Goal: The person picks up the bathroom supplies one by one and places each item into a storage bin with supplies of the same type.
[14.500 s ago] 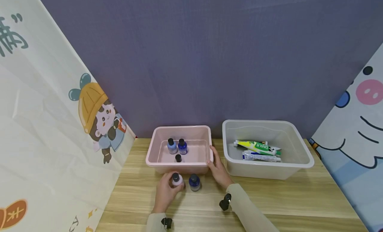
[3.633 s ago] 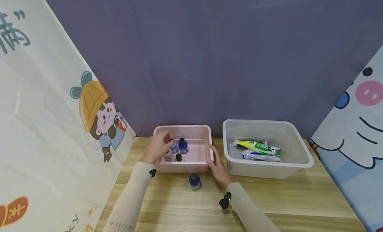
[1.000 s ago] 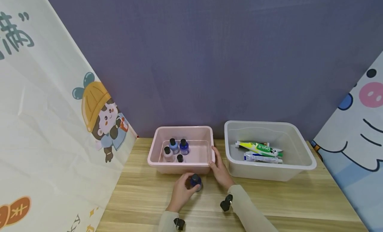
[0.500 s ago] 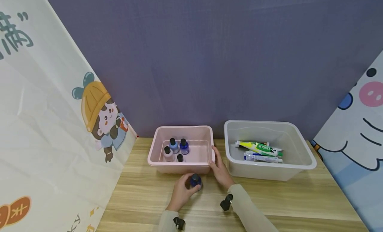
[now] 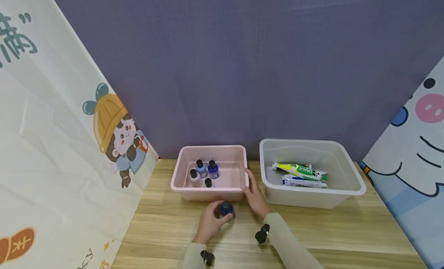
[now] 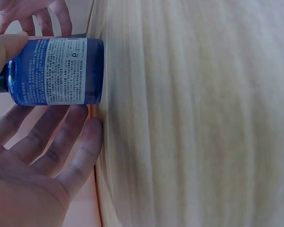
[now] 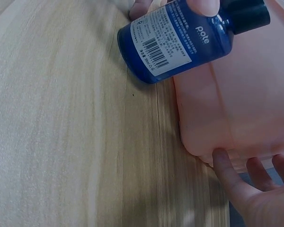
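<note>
My left hand (image 5: 208, 222) holds a small dark blue bottle (image 5: 226, 209) with a black cap, thumb on one side and fingers on the other. It stands upright at the table, in front of a pink plastic bin (image 5: 211, 195). In the left wrist view a white printed label (image 6: 66, 71) shows on the bottle; the right wrist view shows "pote" and a barcode (image 7: 155, 52). My right hand (image 5: 256, 199) grips the bin's front right corner, thumb on the front. Inside the bin stand a light blue bottle (image 5: 201, 169), a blue bottle (image 5: 213, 170), a pale pink bottle (image 5: 195, 180) and another black-capped bottle (image 5: 208, 183), mostly hidden by the front wall.
Right of the pink bin stands a larger off-white bin (image 5: 308, 197) with several toothpaste tubes (image 5: 300, 172) in it. A purple-grey partition (image 5: 222, 76) rises behind both bins. Printed white sheets (image 5: 52, 145) flank the wooden table (image 5: 329, 234).
The pale pink bottle went from the table into the pink bin's left side. My left hand then came back to the dark blue bottle and has hardly moved since; the right stays put.
</note>
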### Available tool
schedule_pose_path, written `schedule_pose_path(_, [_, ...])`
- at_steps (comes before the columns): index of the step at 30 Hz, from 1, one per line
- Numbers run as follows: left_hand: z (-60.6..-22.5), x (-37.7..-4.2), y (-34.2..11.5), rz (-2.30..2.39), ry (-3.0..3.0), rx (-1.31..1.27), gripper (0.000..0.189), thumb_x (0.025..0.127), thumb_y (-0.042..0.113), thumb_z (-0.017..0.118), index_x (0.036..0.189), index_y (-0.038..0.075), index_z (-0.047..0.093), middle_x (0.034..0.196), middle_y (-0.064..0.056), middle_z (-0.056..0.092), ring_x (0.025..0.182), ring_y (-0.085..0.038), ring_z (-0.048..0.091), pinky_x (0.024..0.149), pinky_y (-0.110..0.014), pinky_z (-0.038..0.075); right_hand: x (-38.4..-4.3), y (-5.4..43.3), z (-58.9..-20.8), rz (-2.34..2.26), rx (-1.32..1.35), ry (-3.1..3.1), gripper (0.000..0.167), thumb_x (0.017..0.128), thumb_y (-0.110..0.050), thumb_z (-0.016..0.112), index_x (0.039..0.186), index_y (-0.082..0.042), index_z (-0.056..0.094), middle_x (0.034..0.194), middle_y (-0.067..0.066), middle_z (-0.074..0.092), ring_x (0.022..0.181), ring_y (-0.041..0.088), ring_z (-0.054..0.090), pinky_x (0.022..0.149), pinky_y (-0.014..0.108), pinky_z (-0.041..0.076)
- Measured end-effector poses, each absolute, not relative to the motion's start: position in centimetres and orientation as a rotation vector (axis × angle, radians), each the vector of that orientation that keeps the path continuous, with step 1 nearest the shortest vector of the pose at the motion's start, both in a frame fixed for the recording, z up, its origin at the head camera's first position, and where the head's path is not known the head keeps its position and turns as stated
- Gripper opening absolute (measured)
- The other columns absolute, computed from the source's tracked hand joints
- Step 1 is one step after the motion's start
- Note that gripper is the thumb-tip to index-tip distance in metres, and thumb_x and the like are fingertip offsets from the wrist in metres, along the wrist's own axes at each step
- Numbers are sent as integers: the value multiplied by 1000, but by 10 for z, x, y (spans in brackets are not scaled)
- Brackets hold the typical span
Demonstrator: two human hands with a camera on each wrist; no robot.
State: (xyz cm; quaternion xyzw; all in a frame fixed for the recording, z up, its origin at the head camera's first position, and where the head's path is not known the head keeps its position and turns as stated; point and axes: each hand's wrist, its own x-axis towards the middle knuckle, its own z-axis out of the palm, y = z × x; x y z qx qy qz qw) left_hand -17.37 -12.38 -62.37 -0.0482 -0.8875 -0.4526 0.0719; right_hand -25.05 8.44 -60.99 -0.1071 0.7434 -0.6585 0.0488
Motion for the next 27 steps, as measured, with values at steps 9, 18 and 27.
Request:
schedule_pose_path(9, [-622, -173, -126, -1222, -2657, -173, 51, 73, 35, 92, 115, 13, 74, 110, -4, 75, 102, -25, 71, 93, -42, 55, -250, 84, -610, -2010, -331, 2265, 66, 108, -17, 49, 161, -40, 17, 172, 15, 15, 157, 38, 17, 124, 60, 18])
schedule_pose_path(18, [-616, -174, -128, -1161, -2656, -178, 51, 70, 37, 93, 113, 14, 76, 106, -2, 76, 98, -20, 72, 90, -38, 56, -247, 84, -605, -2048, -377, 2230, 68, 108, -11, 49, 163, -34, 15, 171, 16, 15, 156, 34, 18, 124, 56, 19])
schedule_pose_path(27, [-608, -176, -130, -1155, -2632, -173, 49, 71, 34, 92, 113, 15, 76, 106, 0, 76, 97, -16, 72, 89, -37, 57, -247, 82, -605, -2077, -376, 2200, 68, 108, -11, 48, 163, -36, 15, 172, 16, 13, 156, 34, 18, 124, 55, 20])
